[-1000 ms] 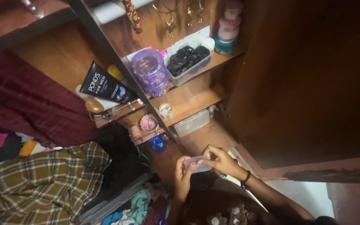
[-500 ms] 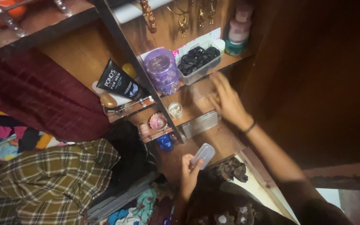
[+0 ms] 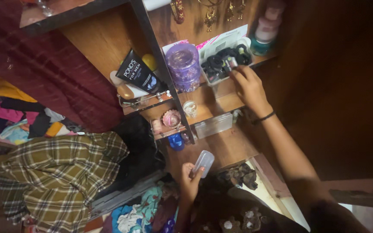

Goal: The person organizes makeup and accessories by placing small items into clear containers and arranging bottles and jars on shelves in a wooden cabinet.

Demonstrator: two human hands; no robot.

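Note:
My left hand (image 3: 189, 174) holds a small clear plastic case (image 3: 203, 162) low in the middle of the view, in front of the wooden cupboard. My right hand (image 3: 249, 86) is stretched up to the upper shelf, its fingers on the rim of a clear plastic tub (image 3: 225, 62) filled with black hair ties. A small dark item with a pale end sits at the fingertips (image 3: 233, 63); whether it is gripped is unclear. A black band circles my right wrist.
A purple lidded jar (image 3: 183, 64) stands left of the tub. A black tube (image 3: 137, 75) leans in the left compartment. A clear box (image 3: 213, 125), a small glass jar (image 3: 190, 108) and a pink trinket (image 3: 171, 118) sit lower. A plaid cloth (image 3: 61, 172) lies at left.
My right hand left the clear case, rose past the middle shelf and reached the tub of hair ties. My left hand kept the case. The view shifted, so the shelves sit further right.

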